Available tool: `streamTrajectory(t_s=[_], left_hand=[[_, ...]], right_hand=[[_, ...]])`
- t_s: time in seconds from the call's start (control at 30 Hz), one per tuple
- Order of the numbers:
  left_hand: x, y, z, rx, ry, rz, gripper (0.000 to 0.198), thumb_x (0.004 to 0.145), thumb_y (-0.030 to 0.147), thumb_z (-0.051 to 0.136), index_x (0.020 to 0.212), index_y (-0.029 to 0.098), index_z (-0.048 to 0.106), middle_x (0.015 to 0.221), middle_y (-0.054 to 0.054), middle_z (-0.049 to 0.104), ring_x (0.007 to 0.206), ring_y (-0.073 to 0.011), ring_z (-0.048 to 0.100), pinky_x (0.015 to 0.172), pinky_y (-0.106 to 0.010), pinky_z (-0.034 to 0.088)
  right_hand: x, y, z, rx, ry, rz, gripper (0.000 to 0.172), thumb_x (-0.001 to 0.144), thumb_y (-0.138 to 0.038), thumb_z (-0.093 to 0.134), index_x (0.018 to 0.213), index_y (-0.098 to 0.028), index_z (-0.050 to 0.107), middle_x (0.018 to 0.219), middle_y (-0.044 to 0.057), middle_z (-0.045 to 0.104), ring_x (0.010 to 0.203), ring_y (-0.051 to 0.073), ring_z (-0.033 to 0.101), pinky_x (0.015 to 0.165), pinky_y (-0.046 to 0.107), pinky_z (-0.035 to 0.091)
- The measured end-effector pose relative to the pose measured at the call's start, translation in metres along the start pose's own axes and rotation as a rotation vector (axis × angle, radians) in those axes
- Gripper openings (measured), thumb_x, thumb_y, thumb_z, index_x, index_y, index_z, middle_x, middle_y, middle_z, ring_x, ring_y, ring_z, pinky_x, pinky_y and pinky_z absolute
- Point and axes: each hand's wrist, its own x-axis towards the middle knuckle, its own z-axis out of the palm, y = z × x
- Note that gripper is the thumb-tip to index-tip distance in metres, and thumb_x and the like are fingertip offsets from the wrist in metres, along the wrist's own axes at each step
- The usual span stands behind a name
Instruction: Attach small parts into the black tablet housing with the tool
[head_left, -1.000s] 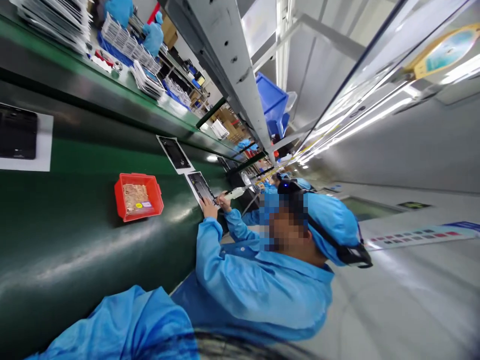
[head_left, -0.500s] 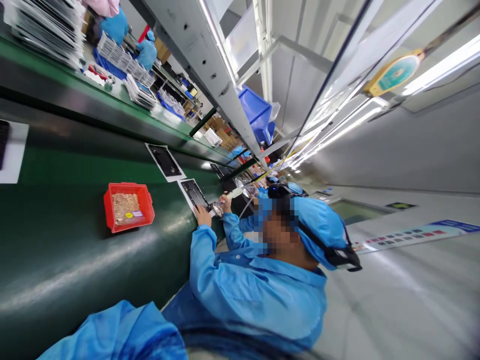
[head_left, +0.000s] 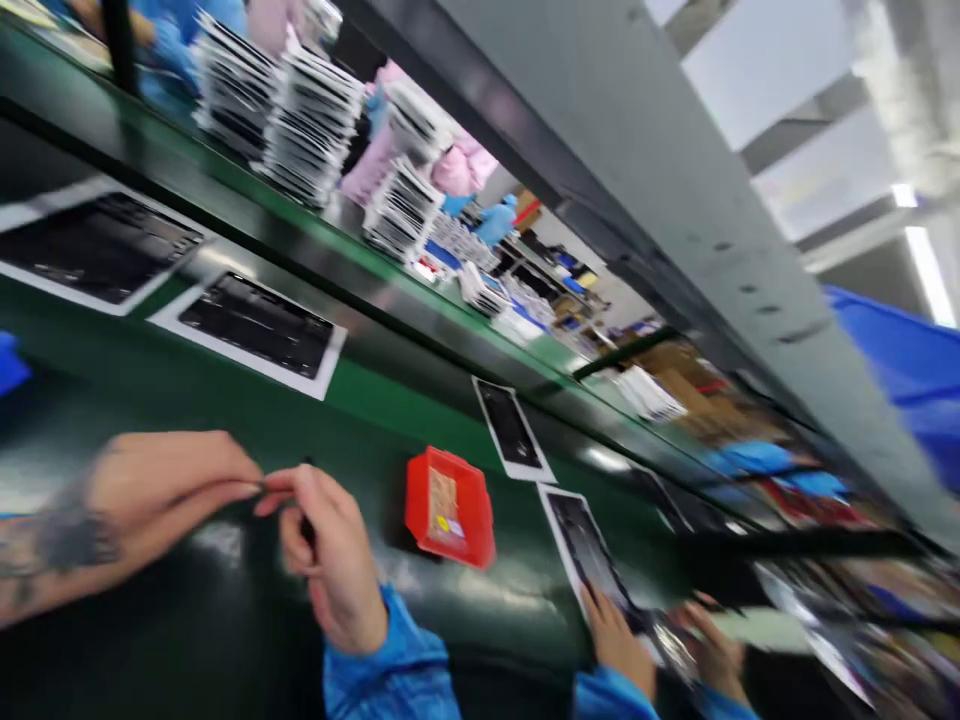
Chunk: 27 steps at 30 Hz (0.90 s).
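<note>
Blue cloth of a sleeve (head_left: 397,665) rings the wrist of the wearer's right hand (head_left: 334,555), which reaches in from the bottom. Its fingers are curled around a slim dark object (head_left: 307,530). From the left edge comes the wearer's left hand (head_left: 169,490), its forearm bare and tattooed, with thumb and fingers pressed together. The fingertips of both hands meet just over the bench; whatever lies between them is too small to make out.

Beneath is a dark green, glossy bench (head_left: 390,412). Past the hands, a black panel (head_left: 259,322) lies flat on a white sheet, with a second panel (head_left: 109,245) on its own sheet to the left. Something blue (head_left: 10,362), blurred, juts in at the left edge.

To the right of the hands sits a red tray (head_left: 418,495) holding a tan bundle (head_left: 442,495) with a yellow dot and a pale label. Beyond it lies another sheeted panel (head_left: 511,425).

At lower right, a co-worker's hand (head_left: 619,640) rests on one more panel (head_left: 577,530); their other hand (head_left: 712,650) grips a pale tool (head_left: 765,628), blurred.

Farther back, a raised ledge (head_left: 420,300) carries tall white-and-black stacks (head_left: 311,125). People in pink and blue stand behind. A grey beam (head_left: 645,180) slants overhead.
</note>
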Motion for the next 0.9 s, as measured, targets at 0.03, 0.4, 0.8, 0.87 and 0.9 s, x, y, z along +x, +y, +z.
streamTrajectory(t_s=[0.03,0.4,0.8,0.87,0.9], left_hand=[[-0.02,-0.012,-0.023,0.025,0.038,-0.017,0.031,0.102,0.038,0.065,0.129,0.025,0.075,0.126,-0.014,0.069,0.118,-0.0293,0.064,0.098,-0.044,0.056],[-0.154,-0.03,-0.144,-0.149,0.213,0.076,0.043,0.104,0.011,0.048,0.133,0.04,0.061,0.105,0.003,0.07,0.092,-0.0104,0.068,0.082,-0.018,0.056],[-0.147,-0.027,-0.144,-0.656,0.146,-0.47,0.015,0.093,0.032,0.064,0.085,0.022,0.071,0.082,0.004,0.067,0.078,-0.0119,0.062,0.071,-0.02,0.047],[-0.147,-0.028,-0.146,-0.66,0.11,-0.521,0.016,0.093,0.036,0.065,0.087,0.022,0.071,0.084,0.003,0.066,0.08,-0.013,0.061,0.071,-0.021,0.046],[-0.147,-0.029,-0.146,-0.65,0.099,-0.52,0.017,0.094,0.037,0.065,0.088,0.022,0.07,0.084,0.003,0.065,0.08,-0.0131,0.06,0.071,-0.021,0.046]], right_hand=[[-0.001,-0.002,-0.004,-0.014,0.012,-0.019,0.05,0.079,-0.064,0.083,0.088,-0.016,0.078,0.068,0.0,0.066,0.041,0.001,0.025,0.036,0.018,0.009],[-0.007,0.008,-0.015,-0.006,0.053,0.006,0.055,0.061,-0.061,0.098,0.082,-0.017,0.072,0.066,-0.001,0.068,0.039,0.0,0.026,0.039,0.019,0.012],[-0.014,0.017,-0.006,-0.197,0.233,-0.137,0.035,0.064,-0.041,0.097,0.084,-0.021,0.077,0.075,-0.002,0.065,0.063,0.009,0.045,0.063,0.023,0.037],[-0.013,0.022,-0.01,-0.2,0.22,-0.136,0.039,0.067,-0.048,0.096,0.09,-0.022,0.078,0.077,-0.002,0.065,0.065,0.01,0.046,0.064,0.023,0.038],[-0.012,0.024,-0.012,-0.206,0.204,-0.162,0.038,0.069,-0.05,0.095,0.089,-0.022,0.078,0.077,-0.002,0.064,0.065,0.01,0.046,0.064,0.023,0.039]])
